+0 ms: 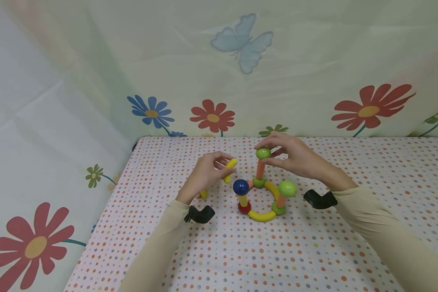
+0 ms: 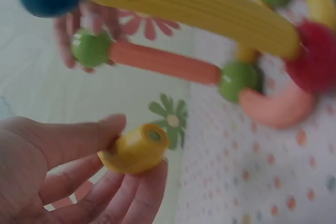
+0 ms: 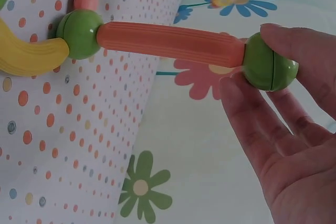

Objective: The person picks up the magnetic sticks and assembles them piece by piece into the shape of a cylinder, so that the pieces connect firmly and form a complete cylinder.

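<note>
A ring of curved rods and balls lies on the dotted cloth, with three upright rods rising from it. My right hand (image 1: 295, 156) pinches the green ball (image 3: 265, 61) atop the far orange rod (image 3: 170, 43), whose foot meets another green ball (image 3: 80, 34). Left of the ring, my left hand (image 1: 209, 170) holds a yellow curved rod (image 1: 230, 168) between thumb and fingers; its round end shows in the left wrist view. A blue ball (image 1: 241, 187) tops the yellow upright rod (image 2: 194, 14) above a red ball (image 1: 244, 208). Another green ball (image 1: 287, 188) caps the near right orange rod.
Below my left hand, another yellow piece (image 1: 203, 194) lies on the cloth, partly hidden by the wrist. The dotted tabletop (image 1: 219, 251) meets a flowered backdrop (image 1: 277, 93) at the back and left. Dark camera mounts (image 1: 319, 199) sit at both wrists.
</note>
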Demonstrator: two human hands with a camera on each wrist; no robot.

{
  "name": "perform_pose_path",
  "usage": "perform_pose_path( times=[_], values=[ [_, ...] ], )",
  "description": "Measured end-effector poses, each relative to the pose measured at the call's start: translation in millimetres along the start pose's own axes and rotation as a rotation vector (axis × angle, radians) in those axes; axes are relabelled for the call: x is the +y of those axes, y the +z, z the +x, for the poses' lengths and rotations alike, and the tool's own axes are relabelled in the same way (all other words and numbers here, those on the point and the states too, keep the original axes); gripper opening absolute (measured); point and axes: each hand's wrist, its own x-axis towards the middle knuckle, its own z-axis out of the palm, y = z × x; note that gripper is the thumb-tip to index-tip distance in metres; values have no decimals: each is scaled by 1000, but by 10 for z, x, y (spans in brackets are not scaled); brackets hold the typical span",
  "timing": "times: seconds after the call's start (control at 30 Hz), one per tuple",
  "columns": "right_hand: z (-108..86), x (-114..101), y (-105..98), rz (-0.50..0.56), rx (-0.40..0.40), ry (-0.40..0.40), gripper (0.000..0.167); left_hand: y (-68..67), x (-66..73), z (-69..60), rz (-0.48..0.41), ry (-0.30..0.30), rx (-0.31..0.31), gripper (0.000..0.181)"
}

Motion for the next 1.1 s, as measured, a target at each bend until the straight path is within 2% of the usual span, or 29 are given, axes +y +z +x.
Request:
perform_pose_path(
  times=[0.07, 0.23, 0.43, 0.67, 0.73, 0.83, 0.9, 1.0, 1.1],
  values=[
    [-19, 9, -8, 6, 11, 4, 37, -30, 87, 44, -53, 23, -32, 36],
    [-40, 37, -7, 15, 26, -3, 38, -39, 257, 128, -204, 38, -130, 39],
    [-35, 68, -1, 29, 37, -22, 38, 0, 365, 189, -267, 13, -191, 41],
    [-60, -1, -31, -5, 53, -26, 41, 12, 322, 238, -315, 0, -214, 38],
    [-73, -78, -52, -31, 75, -44, 40, 7, 286, 247, -346, 1, -223, 37],
    [-80, -277, -69, -68, 86, -110, 36, -11, 229, 250, -396, -7, -239, 36],
    [-78, -436, -45, -90, 56, -155, 30, -22, 203, 249, -440, -20, -249, 35],
    [-89, -654, 38, -128, -61, -187, 23, -30, 184, 246, -490, -29, -269, 35],
    [-100, -775, 157, -190, -168, -217, 20, -26, 187, 249, -520, -29, -285, 35]
  ],
)
